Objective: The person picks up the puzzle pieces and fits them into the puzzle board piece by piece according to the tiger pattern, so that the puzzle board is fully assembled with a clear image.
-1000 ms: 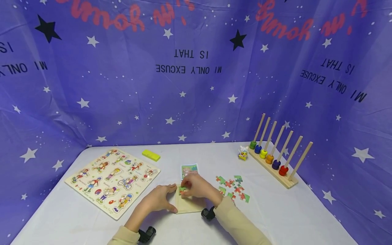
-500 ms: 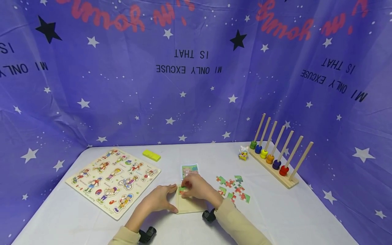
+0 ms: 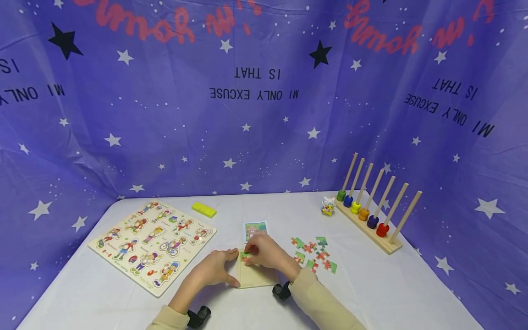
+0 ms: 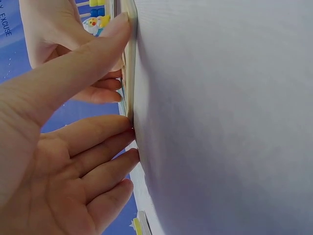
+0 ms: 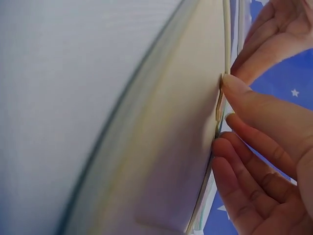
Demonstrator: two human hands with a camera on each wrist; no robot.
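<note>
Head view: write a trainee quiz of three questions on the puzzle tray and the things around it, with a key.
1. Which hand touches the near-left corner of the wooden puzzle tray?

2. True or false: the loose jigsaw pieces lie to the left of the tray.

3. On the wooden bead rack, how many pegs carry no beads?
A) none
B) one
C) three

Key:
1. The left hand.
2. False; they lie to its right.
3. B; only the peg nearest the person is bare.
</note>
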